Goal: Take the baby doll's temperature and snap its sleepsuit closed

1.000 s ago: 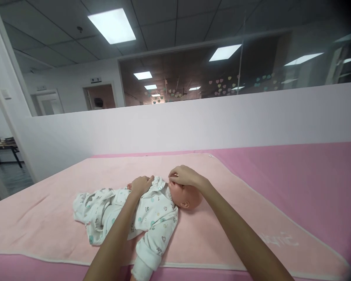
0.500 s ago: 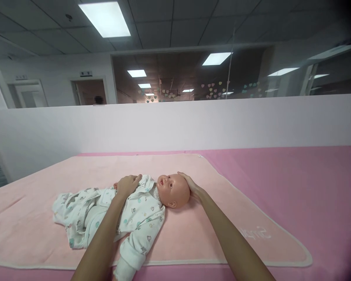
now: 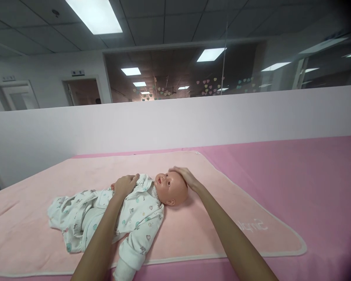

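A baby doll [image 3: 171,189] lies on its back on a peach-coloured pad, its head toward the right and its mouth open. It wears a white printed top [image 3: 142,212] and matching trousers [image 3: 73,220]. My left hand [image 3: 125,185] rests flat on the doll's chest, fingers stretched out. Against the crown and far side of the bald head lies my right hand [image 3: 185,177], open and curved to its shape. The doll's far arm is mostly hidden behind my left hand; its near sleeve reaches toward me.
The peach pad [image 3: 204,238] with pale edging lies on a pink surface [image 3: 280,171]. A low white wall [image 3: 175,121] stands behind, with glass above it. Through the glass show a doorway [image 3: 83,91] and heart-shaped stickers [image 3: 210,86].
My right hand has slid from the top of the doll's head toward its far side and forehead. My left hand stays on the chest. The camera view has shifted slightly.
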The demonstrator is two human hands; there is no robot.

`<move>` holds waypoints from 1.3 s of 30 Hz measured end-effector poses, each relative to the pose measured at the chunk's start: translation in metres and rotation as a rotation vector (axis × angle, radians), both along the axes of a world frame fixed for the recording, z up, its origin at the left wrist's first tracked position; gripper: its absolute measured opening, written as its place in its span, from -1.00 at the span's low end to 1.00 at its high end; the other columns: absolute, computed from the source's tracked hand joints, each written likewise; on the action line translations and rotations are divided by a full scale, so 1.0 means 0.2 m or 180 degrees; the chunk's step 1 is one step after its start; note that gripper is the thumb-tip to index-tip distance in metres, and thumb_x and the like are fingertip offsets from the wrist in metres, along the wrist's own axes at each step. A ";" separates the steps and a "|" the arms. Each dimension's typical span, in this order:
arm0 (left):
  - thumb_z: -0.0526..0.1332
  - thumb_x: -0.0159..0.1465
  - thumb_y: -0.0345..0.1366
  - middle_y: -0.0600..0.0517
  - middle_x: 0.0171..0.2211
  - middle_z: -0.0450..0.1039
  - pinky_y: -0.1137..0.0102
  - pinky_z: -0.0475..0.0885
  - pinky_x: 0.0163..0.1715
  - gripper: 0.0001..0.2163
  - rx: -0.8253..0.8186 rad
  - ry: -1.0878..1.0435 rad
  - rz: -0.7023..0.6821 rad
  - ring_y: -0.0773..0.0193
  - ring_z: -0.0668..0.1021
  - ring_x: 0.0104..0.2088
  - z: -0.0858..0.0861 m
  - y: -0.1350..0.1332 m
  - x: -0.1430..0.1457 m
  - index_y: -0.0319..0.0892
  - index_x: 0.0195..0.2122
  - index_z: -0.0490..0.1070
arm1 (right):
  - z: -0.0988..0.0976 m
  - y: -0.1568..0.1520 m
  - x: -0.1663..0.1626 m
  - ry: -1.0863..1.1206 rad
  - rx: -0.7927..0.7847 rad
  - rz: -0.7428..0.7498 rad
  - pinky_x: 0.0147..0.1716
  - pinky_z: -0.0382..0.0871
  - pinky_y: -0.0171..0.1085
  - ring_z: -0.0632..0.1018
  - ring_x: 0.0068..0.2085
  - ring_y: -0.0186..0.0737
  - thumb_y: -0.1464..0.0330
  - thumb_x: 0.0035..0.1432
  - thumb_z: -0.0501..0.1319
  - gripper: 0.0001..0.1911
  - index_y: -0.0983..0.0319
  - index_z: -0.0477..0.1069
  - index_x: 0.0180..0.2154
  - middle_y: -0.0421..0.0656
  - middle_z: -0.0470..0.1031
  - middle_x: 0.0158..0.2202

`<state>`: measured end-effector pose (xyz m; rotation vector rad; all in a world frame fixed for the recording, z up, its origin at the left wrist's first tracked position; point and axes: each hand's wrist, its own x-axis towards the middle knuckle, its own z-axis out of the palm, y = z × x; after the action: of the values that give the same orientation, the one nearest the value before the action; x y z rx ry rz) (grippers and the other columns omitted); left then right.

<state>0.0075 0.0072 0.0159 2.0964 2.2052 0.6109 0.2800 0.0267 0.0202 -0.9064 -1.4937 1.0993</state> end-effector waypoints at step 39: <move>-0.22 0.21 0.03 -0.05 -0.42 0.52 0.42 0.19 -0.42 -0.48 0.0247 0.0059 -0.0108 0.13 0.50 -0.34 -0.02 0.00 -0.01 -0.13 -0.44 0.45 | -0.01 -0.06 -0.05 -0.0097 -0.0339 0.0342 -0.23 0.31 -0.23 0.49 -0.29 -0.14 0.09 -0.04 0.15 -0.59 0.32 0.48 -0.37 -0.10 0.53 -0.38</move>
<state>0.0049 0.0067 0.0119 2.1802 2.1848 0.6882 0.2704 0.0144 0.0190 -0.9281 -1.5353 1.2583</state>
